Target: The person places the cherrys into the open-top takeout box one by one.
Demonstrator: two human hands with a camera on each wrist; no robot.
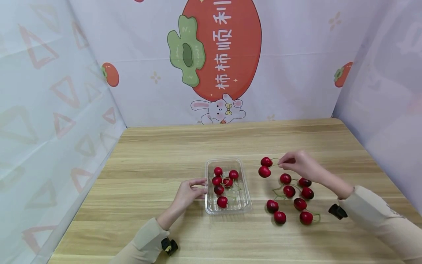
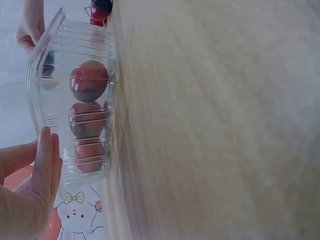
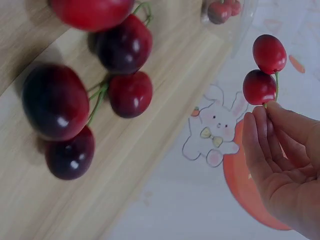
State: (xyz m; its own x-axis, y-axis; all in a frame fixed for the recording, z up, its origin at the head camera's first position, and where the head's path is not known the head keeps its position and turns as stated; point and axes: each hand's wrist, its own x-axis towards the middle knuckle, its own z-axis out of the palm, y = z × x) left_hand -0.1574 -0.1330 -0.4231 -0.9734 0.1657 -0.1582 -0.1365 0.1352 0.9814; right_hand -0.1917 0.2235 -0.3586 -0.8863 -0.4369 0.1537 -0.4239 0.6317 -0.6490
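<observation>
My right hand (image 1: 301,165) pinches the green stems of a pair of red cherries (image 1: 265,171), which hang above the table right of the box. In the right wrist view the same cherries (image 3: 269,54) stick out past the fingertips of the hand (image 3: 287,160). A clear plastic box (image 1: 242,203) stands on the table with several cherries (image 1: 222,201) inside. My left hand (image 1: 187,194) is at the left wall of the box, its fingers fairly straight and touching the rim side. The left wrist view shows those fingers (image 2: 44,160) against the clear wall.
Several loose cherries (image 1: 300,204) with joined green stems lie on the wooden table (image 1: 158,154), right of the box and below my right hand. A printed cloth (image 1: 290,73) hangs behind the table's far edge, with further cloths on both sides.
</observation>
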